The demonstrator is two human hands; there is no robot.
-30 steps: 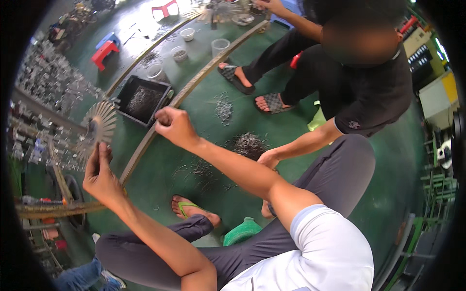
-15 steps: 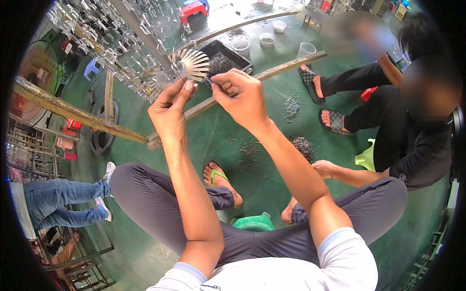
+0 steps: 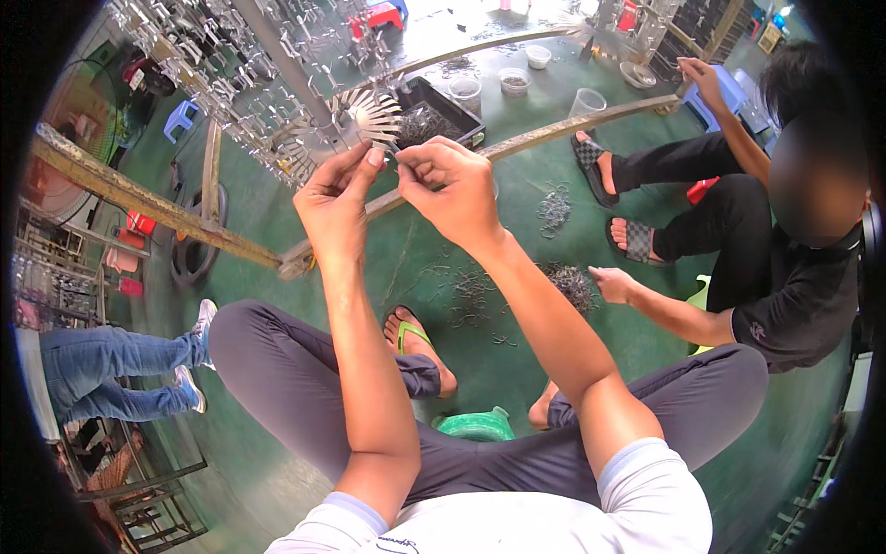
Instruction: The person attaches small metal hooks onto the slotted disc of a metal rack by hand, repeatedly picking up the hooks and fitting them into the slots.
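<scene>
My left hand (image 3: 337, 198) is closed in a pinch beside the metal rack (image 3: 305, 78), which is hung with many small silvery clips. Whatever its fingertips grip is too small to make out. Close by on the right, my right hand (image 3: 452, 189) pinches a small dark piece (image 3: 391, 148), its tip pointing at my left fingertips. Just beyond both hands is a round fan of flat metal blades (image 3: 374, 115) on the rack's pole. A black tray (image 3: 434, 115) of thin dark metal parts lies behind my right hand.
Wooden rails (image 3: 544, 134) cross in front of me. Loose metal pieces (image 3: 471, 291) lie in heaps on the green floor. Clear plastic tubs (image 3: 514, 83) stand beyond the tray. A co-worker sits at right, one hand (image 3: 614, 284) beside a heap (image 3: 572, 286). Someone in jeans (image 3: 120, 365) is at left.
Both my hands have come slightly closer together, the dark piece now nearer my left fingertips. The co-worker's near hand has risen from the heap, and the far arm now reaches up toward the rail.
</scene>
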